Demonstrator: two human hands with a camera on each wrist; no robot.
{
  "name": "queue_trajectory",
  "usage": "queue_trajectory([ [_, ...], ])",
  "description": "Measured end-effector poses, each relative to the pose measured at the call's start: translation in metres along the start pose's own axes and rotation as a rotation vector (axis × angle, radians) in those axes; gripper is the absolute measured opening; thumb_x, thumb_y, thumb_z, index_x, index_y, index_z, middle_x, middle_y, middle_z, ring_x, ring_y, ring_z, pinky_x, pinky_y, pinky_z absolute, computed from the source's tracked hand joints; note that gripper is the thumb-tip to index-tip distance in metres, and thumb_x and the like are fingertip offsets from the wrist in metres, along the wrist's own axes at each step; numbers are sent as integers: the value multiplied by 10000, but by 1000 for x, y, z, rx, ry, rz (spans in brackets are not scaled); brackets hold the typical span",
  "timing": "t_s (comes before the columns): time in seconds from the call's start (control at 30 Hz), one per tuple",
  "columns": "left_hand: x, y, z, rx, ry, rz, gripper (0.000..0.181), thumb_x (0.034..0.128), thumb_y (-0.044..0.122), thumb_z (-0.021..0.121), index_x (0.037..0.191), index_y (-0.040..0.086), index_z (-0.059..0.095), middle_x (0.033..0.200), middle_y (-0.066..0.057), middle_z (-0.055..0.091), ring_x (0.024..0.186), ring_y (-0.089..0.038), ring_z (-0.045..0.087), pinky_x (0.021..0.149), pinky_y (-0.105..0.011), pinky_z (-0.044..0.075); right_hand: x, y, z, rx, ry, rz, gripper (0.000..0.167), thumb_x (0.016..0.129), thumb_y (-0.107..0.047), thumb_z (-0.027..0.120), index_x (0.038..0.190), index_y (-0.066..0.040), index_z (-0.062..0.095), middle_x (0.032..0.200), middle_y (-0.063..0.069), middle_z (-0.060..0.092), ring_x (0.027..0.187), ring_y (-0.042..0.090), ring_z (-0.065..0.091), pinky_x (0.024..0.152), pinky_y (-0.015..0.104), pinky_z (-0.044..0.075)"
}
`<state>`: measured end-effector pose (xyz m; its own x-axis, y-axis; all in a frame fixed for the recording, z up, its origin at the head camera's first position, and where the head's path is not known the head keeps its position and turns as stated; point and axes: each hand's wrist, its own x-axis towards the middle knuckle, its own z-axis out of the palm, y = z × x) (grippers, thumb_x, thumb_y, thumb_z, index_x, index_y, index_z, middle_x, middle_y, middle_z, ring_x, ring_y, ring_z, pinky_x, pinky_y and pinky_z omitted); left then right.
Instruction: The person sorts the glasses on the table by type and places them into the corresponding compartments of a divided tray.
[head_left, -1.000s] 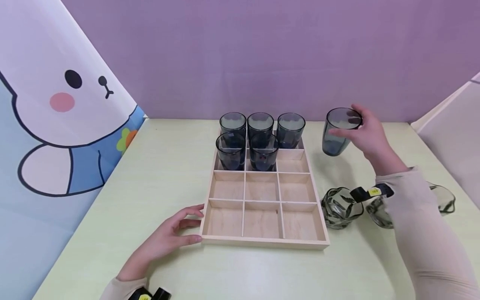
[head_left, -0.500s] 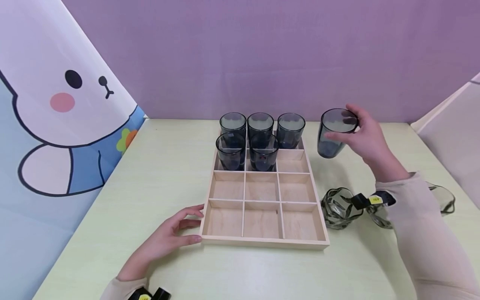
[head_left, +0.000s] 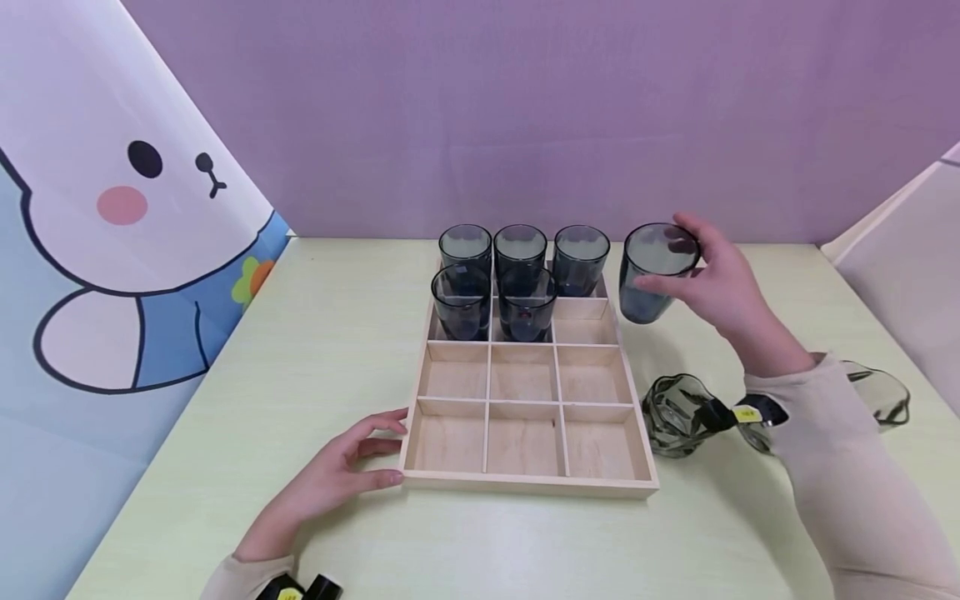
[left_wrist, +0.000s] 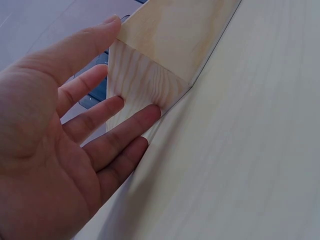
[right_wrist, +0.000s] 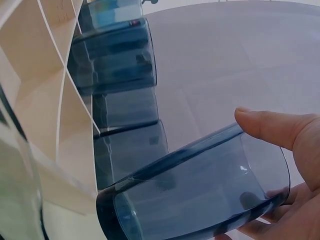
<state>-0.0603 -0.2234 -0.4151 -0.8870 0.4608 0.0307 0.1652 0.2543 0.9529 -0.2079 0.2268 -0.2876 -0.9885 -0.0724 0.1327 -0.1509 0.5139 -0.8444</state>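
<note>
In my right hand (head_left: 716, 283) I hold a blue-grey drinking glass (head_left: 654, 275) near its rim, thumb on one side and fingers on the other. The glass hangs in the air, slightly tilted, just right of the wooden divided tray (head_left: 528, 482). Up close in the right wrist view, the held glass (right_wrist: 200, 190) has its base toward the tray side. Several matching glasses (head_left: 527, 308) stand in the tray's two far rows. My left hand (head_left: 330, 471) rests with extended fingers against the tray's near left corner; in the left wrist view its fingertips (left_wrist: 152, 112) touch the wooden side.
Right of the tray stands a wavy grey-green glass (head_left: 675, 417). Another clear vessel (head_left: 881, 396) lies farther right, partly behind my right sleeve (head_left: 840, 467). A purple backdrop (head_left: 525, 117) rises at the table's far edge, with a cartoon panel (head_left: 120, 275) on the left.
My right hand has moved left and slightly down with the glass, closer to the tray's right edge. The left hand and the tray have stayed put.
</note>
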Motion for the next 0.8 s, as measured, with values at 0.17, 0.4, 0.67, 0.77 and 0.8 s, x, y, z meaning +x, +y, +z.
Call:
queue_trajectory([
  [0.17, 0, -1, 0, 3, 4, 7, 436, 885, 59, 746, 1255, 42, 516, 1507, -314, 342, 1157, -480, 573, 894, -323, 534, -3, -3, 5, -8, -14, -14, 993, 814, -171, 845, 1577, -79, 214, 1519, 149, 403, 1380, 325, 353, 994, 434, 392],
  [0.4, 1, -3, 0, -2, 8, 18, 441, 878, 47, 747, 1255, 37, 519, 1508, -313, 344, 1151, -479, 576, 900, -326, 533, -4, -3, 14, -5, -36, -60, 954, 810, -151, 845, 1560, -67, 263, 1448, 136, 471, 1335, 289, 382, 946, 363, 368],
  [0.67, 2, -4, 0, -6, 0, 16, 437, 886, 55, 742, 1258, 36, 513, 1511, -320, 331, 1159, -486, 569, 900, -326, 532, -5, -4, 23, 10, -56, -100, 931, 805, -103, 836, 1549, -42, 282, 1422, 168, 494, 1276, 296, 429, 854, 259, 363],
  [0.77, 2, -4, 0, -7, -1, 13, 438, 888, 57, 741, 1261, 36, 513, 1514, -316, 329, 1162, -486, 567, 901, -327, 531, -6, -3, 26, 11, -63, -113, 937, 797, -90, 838, 1548, -34, 281, 1420, 176, 497, 1275, 308, 435, 858, 259, 364],
  [0.8, 2, -5, 0, -6, 0, 12, 439, 888, 56, 741, 1262, 36, 513, 1514, -315, 330, 1163, -485, 567, 902, -327, 530, -6, -3, 27, 15, -66, -117, 936, 797, -86, 837, 1548, -32, 281, 1421, 177, 496, 1274, 310, 436, 860, 263, 365],
])
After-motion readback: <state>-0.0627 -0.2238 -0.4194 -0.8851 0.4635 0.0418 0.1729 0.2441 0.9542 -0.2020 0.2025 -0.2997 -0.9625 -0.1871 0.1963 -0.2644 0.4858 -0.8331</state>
